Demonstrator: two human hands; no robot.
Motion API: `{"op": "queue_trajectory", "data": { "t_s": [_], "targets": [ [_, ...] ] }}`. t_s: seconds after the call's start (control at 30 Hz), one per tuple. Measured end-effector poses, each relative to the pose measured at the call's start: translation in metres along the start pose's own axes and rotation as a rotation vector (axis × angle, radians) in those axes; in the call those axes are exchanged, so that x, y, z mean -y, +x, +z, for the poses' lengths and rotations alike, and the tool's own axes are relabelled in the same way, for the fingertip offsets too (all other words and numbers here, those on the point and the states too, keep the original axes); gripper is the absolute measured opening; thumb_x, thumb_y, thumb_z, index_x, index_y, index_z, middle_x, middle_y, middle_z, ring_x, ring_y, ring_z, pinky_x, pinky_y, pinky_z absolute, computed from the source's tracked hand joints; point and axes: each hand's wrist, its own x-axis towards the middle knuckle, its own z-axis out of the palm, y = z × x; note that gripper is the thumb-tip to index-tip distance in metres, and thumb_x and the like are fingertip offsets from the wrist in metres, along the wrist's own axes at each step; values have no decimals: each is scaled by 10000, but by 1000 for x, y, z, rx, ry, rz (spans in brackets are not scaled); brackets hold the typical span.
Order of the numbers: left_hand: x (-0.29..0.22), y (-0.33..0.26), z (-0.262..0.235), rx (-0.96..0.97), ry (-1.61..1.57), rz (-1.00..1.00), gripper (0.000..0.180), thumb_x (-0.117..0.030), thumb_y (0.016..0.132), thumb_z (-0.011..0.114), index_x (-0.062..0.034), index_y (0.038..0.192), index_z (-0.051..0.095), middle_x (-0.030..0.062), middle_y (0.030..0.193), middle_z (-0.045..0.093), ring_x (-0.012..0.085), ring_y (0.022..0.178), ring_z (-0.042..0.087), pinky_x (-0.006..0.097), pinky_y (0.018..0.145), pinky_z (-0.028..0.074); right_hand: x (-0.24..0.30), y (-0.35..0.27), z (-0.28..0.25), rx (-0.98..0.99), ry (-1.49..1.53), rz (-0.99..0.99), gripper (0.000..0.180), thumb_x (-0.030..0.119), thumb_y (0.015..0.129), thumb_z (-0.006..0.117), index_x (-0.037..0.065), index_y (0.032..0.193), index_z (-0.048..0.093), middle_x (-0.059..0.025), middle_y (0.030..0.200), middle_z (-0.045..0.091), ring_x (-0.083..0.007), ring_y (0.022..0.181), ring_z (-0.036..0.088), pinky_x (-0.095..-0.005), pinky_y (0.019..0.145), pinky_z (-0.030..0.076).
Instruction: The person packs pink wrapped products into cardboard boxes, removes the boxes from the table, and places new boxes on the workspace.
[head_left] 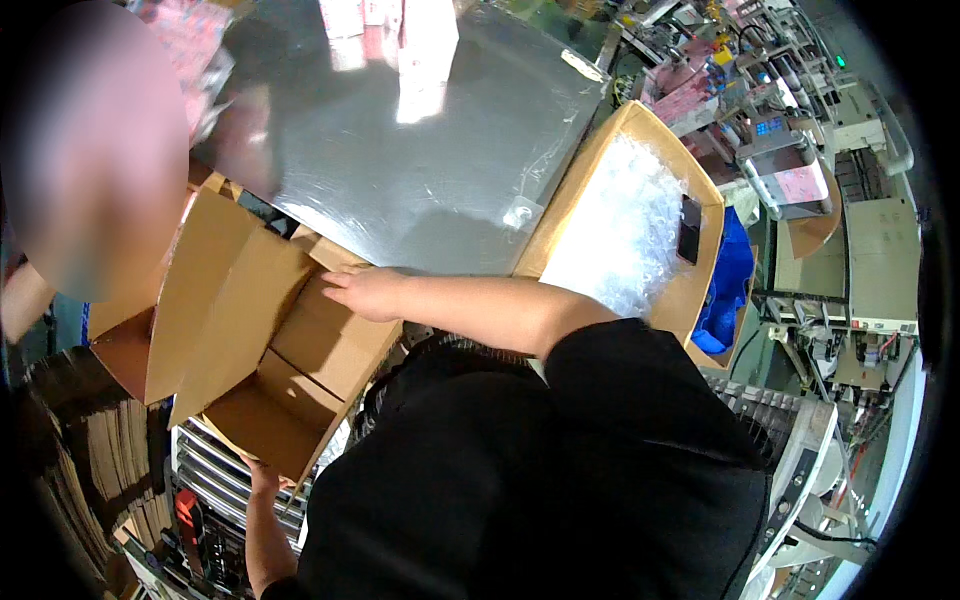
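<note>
An open, bare cardboard box (318, 345) tilts in front of me at the left, its tall flaps standing up on the far left side. My right hand (365, 291) reaches across to its upper edge, fingers stretched out and apart over the cardboard. Low on the box's near end, my left hand (262, 472) grips the edge, with part of its fingers hidden by the cardboard. Metal rollers (215, 470) show beneath the box.
A grey metal table (430, 170) lies ahead, with pink-and-white packages (343, 22) at its far side. To the right stands a carton lined with clear plastic (618, 220), a dark phone-like object (689, 229) on it. Stacked flat cardboard (110, 450) is at left; another person's arm (25, 300) is nearby.
</note>
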Motion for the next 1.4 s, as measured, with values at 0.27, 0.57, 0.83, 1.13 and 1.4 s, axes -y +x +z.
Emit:
{"op": "queue_trajectory", "data": {
  "t_s": [0.27, 0.57, 0.83, 1.13, 1.4],
  "targets": [
    [24, 54, -24, 275, -141, -81, 903, -389, 980, 493, -270, 1457, -264, 89, 1542, 255, 379, 1319, 365, 720, 852, 429, -201, -313, -52, -916, -26, 1151, 492, 243, 733, 753, 45, 1140, 558, -184, 1014, 615, -319, 1000, 586, -394, 878, 469],
    [20, 51, -15, 110, -221, -124, 907, -701, 858, 391, -237, 1525, -13, 83, 1520, 314, 375, 1338, 346, 720, 949, 332, -194, -297, 24, -867, 1203, 1181, 304, 108, 808, 752, 68, 1056, 582, -29, 738, 637, -103, 639, 596, -212, 510, 438],
    [39, 83, -9, 121, -181, -50, 849, -765, 864, 201, -267, 1512, -31, 112, 1522, 318, 398, 1319, 380, 707, 875, 375, -131, -328, -34, -1109, 1430, 695, 173, 34, 882, 646, 110, 1025, 585, 14, 873, 632, -73, 711, 591, -196, 595, 479],
    [54, 129, 7, 605, -917, 59, 1005, -851, 799, 251, -155, 1523, 203, 137, 1554, 249, 356, 1404, 256, 514, 1105, 259, -202, -170, -78, 158, -209, 628, 269, 254, 749, 652, 39, 899, 710, -183, 984, 688, -352, 944, 651, -423, 843, 517],
    [19, 21, 31, -361, -45, -62, 943, -786, 854, 163, -150, 1540, 47, 242, 1530, 230, 420, 1370, 314, 508, 1124, 281, 0, -23, -84, -457, 578, 222, 193, 57, 853, 636, 15, 1040, 620, -31, 933, 650, -138, 857, 601, -305, 783, 502]
  ]
}}
